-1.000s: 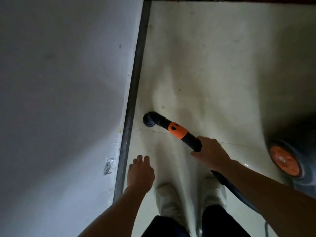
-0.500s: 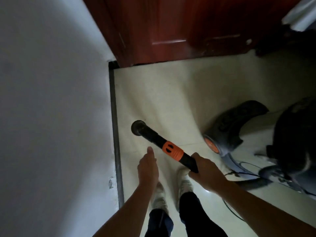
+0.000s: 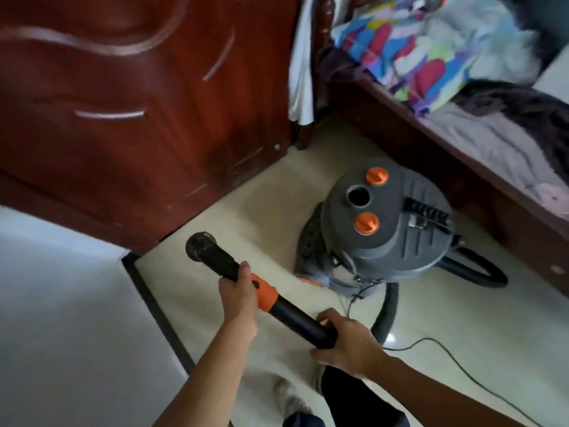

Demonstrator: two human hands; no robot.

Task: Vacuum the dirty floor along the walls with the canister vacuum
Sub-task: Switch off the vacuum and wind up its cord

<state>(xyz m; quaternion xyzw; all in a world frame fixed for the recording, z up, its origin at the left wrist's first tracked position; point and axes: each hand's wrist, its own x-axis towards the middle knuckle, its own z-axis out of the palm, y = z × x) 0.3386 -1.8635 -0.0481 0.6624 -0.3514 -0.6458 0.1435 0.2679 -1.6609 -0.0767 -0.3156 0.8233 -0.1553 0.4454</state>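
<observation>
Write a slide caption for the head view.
Left hand and right hand grip the vacuum wand, nozzle aimed at the floor by the wooden door; canister vacuum beside the bed.

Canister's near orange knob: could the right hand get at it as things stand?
Probably yes: the right hand would have to release the wand, but the knob sits uncovered on the canister top.

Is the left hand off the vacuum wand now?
No, the left hand grips the vacuum wand by its orange collar; the right hand holds its rear.
</observation>
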